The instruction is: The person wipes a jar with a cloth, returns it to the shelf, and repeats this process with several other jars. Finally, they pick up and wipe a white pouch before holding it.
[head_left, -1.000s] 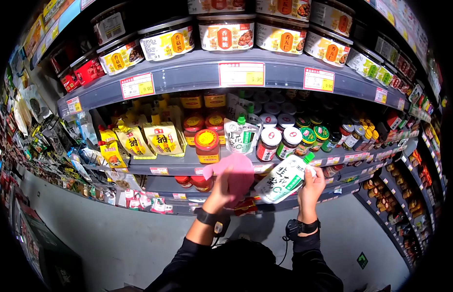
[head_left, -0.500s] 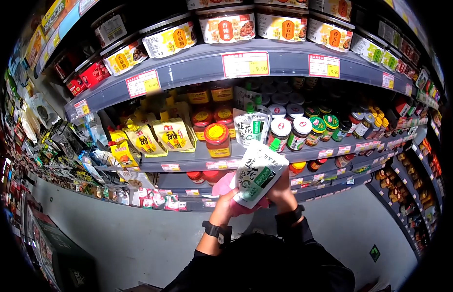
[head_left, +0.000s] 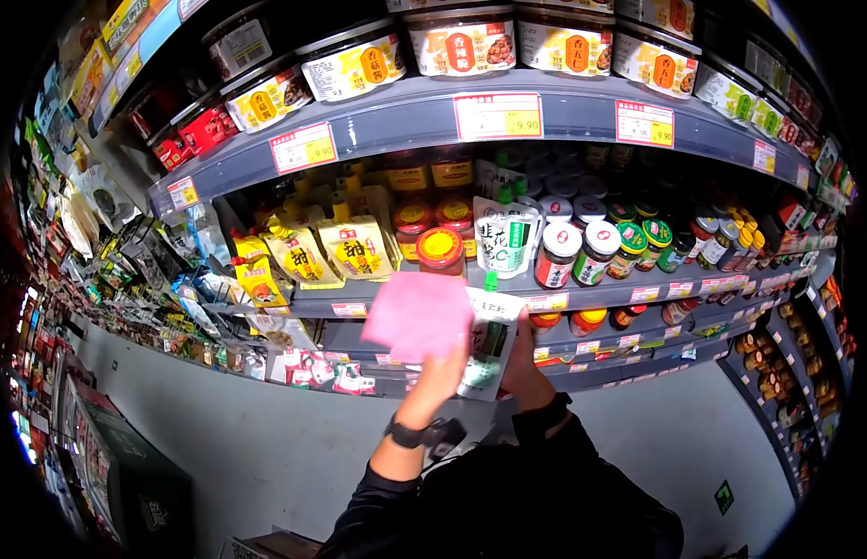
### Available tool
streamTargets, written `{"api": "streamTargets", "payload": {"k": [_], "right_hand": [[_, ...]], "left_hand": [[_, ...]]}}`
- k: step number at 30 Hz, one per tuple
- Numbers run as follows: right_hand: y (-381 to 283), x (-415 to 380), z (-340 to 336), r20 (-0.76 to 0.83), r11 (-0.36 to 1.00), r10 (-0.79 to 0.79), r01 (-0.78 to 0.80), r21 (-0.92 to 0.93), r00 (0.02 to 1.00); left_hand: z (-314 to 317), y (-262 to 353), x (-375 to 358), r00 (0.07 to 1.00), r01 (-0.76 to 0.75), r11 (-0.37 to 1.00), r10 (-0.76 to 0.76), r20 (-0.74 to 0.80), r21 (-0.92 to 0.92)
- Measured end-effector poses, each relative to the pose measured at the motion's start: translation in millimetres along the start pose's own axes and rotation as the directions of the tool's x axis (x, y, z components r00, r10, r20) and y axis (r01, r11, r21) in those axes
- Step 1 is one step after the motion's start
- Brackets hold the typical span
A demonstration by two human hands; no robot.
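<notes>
A pink cloth (head_left: 418, 313) is in my left hand (head_left: 443, 371), raised in front of the shelf and slightly blurred. It hides the lower part of a red-and-yellow-lidded jar (head_left: 440, 250). My right hand (head_left: 521, 361) grips the right edge of a white sauce pouch (head_left: 489, 347) with a green spout cap, held upright below the shelf edge. The cloth and my left hand cover part of the pouch's left side. Directly behind, a similar white pouch (head_left: 503, 244) stands on the middle shelf.
Yellow sauce pouches (head_left: 357, 246) stand left of the jars. Several lidded glass jars (head_left: 601, 246) line the shelf to the right. Overhead, the upper shelf edge (head_left: 396, 121) juts out, with tubs (head_left: 463, 45) on it. A dark green bin-like box (head_left: 140, 475) is at lower left.
My left hand has come off the pouch front and lifted the cloth up and left. The pouch has moved slightly right and down and turned more upright in my right hand.
</notes>
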State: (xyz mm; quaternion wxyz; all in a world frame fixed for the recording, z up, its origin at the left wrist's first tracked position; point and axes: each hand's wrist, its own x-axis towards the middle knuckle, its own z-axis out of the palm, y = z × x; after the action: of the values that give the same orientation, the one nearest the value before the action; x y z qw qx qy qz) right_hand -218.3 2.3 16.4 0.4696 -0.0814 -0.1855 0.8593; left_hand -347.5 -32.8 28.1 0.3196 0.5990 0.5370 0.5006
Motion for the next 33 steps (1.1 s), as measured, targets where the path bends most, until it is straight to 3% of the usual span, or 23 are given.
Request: {"api": "streamTargets", "payload": {"k": [1, 3, 4, 5, 7, 9, 11, 12, 13, 14, 16, 18, 20, 24, 26, 27, 29, 30, 31, 33], "right_hand": [[7, 2, 7, -0.148, 0.969, -0.132, 0.096, -0.229, 0.98], [6, -3, 25, -0.143, 0.988, 0.024, -0.045, -0.148, 0.989], [8, 0, 6, -0.038, 0.973, 0.01, -0.018, -0.229, 0.999], [7, 0, 14, -0.033, 0.973, 0.003, -0.01, -0.229, 0.999], [8, -3, 34, -0.095, 0.945, -0.141, 0.106, -0.309, 0.985], [8, -5, 28, -0.071, 0.951, -0.133, 0.107, -0.289, 0.989], [5, -2, 31, -0.04, 0.957, -0.13, 0.115, -0.265, 0.991], [0, 0, 39, -0.049, 0.995, -0.079, 0.076, -0.071, 0.996], [-4, 1, 43, -0.048, 0.992, -0.027, 0.033, 0.125, 0.998], [-5, 3, 38, -0.047, 0.991, -0.032, 0.038, 0.127, 0.998], [-7, 4, 23, 0.099, 0.945, 0.014, -0.046, 0.325, 0.995], [-7, 4, 26, 0.06, 0.943, 0.009, -0.028, 0.332, 0.998], [-8, 2, 28, 0.017, 0.941, 0.009, -0.014, 0.338, 1.0], [-16, 3, 23, -0.021, 0.984, -0.03, 0.034, 0.175, 0.999], [-21, 3, 23, -0.02, 0.991, -0.025, 0.027, 0.133, 0.999], [-24, 2, 27, -0.031, 0.993, -0.049, 0.052, 0.105, 0.998], [-28, 3, 29, -0.044, 0.995, -0.066, 0.07, 0.076, 0.997], [-28, 5, 28, -0.069, 0.993, -0.106, 0.109, 0.034, 0.992], [-30, 7, 27, -0.091, 0.989, -0.149, 0.148, -0.01, 0.985], [-30, 9, 32, -0.158, 0.989, -0.143, 0.148, 0.027, 0.977]], "left_hand": [[9, 6, 8, 0.983, -0.113, 0.983, 0.09, 0.158, 0.143], [36, 14, 14, 0.931, -0.34, 0.927, 0.355, -0.085, 0.157], [27, 16, 10, 0.98, -0.186, 0.968, 0.169, 0.106, 0.171], [26, 19, 10, 0.978, -0.194, 0.966, 0.177, 0.109, 0.173], [27, 21, 5, 0.938, -0.345, 0.904, 0.335, 0.082, 0.251], [24, 24, 2, 0.911, -0.41, 0.863, 0.406, 0.076, 0.297], [16, 29, 6, 0.955, -0.149, 0.987, 0.13, 0.266, 0.053], [14, 22, 5, 0.954, -0.153, 0.987, 0.132, 0.27, 0.057], [13, 9, 1, 0.929, -0.278, 0.952, 0.233, 0.286, 0.126], [11, 7, -2, 0.891, -0.399, 0.897, 0.33, 0.311, 0.191], [6, 8, -12, 0.906, -0.315, 0.937, 0.25, 0.34, 0.151], [1, 15, -18, 0.914, -0.227, 0.968, 0.172, 0.369, 0.111], [-3, 15, -26, 0.92, -0.256, 0.962, 0.212, 0.33, 0.095], [-12, 9, -46, 0.931, -0.222, 0.975, 0.219, 0.294, -0.023], [-16, 13, -55, 0.949, -0.292, 0.956, 0.292, 0.116, -0.021], [-17, 4, -60, 0.949, -0.292, 0.956, 0.293, 0.117, -0.025], [-21, -17, -66, 0.997, 0.072, 0.895, -0.057, 0.048, -0.441], [-22, -20, -67, 0.99, 0.09, 0.865, -0.133, -0.053, -0.494], [-21, -22, -65, 0.989, 0.09, 0.863, -0.136, -0.057, -0.497], [-18, 0, -45, 0.971, 0.003, 0.718, -0.169, -0.17, -0.696]]}}
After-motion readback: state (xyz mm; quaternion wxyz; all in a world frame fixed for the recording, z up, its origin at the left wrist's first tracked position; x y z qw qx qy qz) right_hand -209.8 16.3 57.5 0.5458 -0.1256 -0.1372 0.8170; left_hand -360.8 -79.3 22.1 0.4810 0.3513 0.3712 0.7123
